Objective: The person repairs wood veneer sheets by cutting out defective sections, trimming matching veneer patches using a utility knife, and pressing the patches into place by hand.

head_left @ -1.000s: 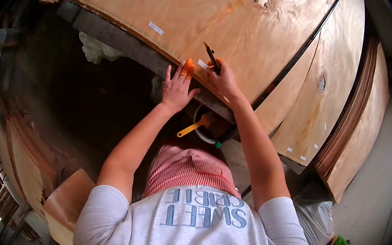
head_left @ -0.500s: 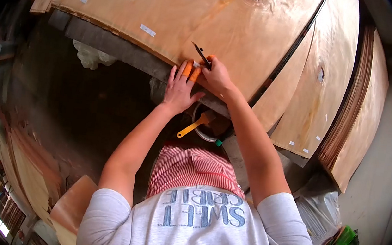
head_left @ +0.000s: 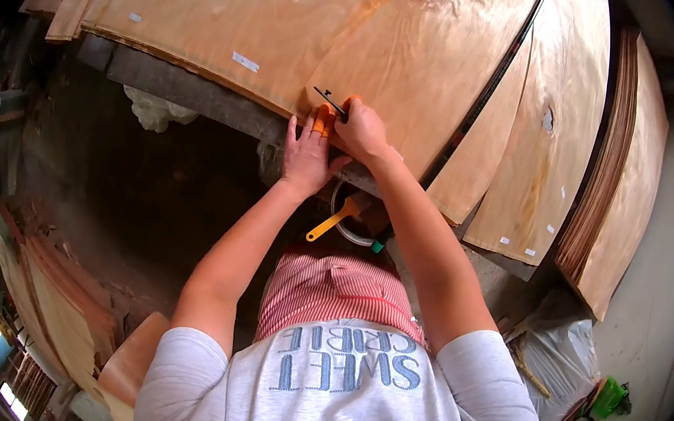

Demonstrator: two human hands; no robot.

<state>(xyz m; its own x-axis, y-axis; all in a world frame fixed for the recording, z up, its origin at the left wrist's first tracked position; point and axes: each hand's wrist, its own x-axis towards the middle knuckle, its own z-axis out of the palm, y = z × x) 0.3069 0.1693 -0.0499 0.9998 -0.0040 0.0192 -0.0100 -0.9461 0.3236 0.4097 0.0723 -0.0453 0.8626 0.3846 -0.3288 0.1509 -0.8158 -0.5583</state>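
Note:
A large tan wood veneer sheet [head_left: 211, 5] lies on top of a stack in front of me. My left hand [head_left: 306, 164] is open, its fingers stretched over the sheet's near edge, with orange covers on some fingers. Close on its right, my right hand [head_left: 364, 134] is closed around a slim black pointed knife [head_left: 330, 102] with a small knob on its side. The blade points up and left, just above the sheet. My fingers hide the knife's handle and part of the sheet's edge.
Below my hands, a yellow-handled brush [head_left: 325, 226] rests in a round bucket [head_left: 354, 238]. A narrower veneer sheet [head_left: 524, 174] lies to the right, past a dark gap. Farther right stands another veneer stack [head_left: 631, 186]. Small white tape pieces [head_left: 245, 61] dot the sheets. Clear plastic [head_left: 556, 368] lies lower right.
My right hand has moved slightly left, closer to my left fingers. The knife has tilted to point more to the left. The view has shifted a little.

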